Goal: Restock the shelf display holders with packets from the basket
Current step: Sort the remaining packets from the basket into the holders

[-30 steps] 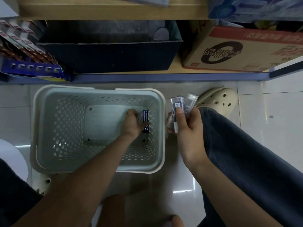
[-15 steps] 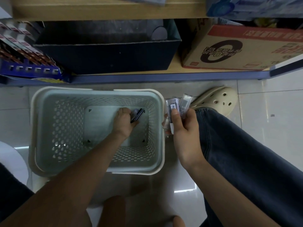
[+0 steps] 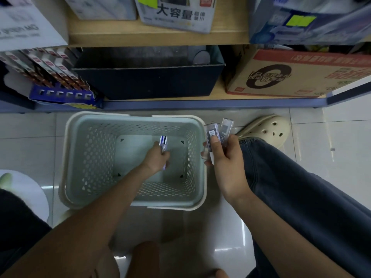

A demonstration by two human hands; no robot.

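Gripping packet (image 3: 163, 141) in basket (image 3: 96, 157), left hand (image 3: 157, 158)

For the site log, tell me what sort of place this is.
Most likely a stationery shop aisle. A low shelf holds a display holder of packets, a printed carton and a navy bin; a plastic basket stands on the tiled floor below.

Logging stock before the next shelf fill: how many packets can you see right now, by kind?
Blue-striped packet, gripped by the left hand inside the basket: 1
Clear packets, fanned in the right hand: 2 plainly, perhaps more hidden behind
Loose in the basket: 0 seen
Total: at least 3
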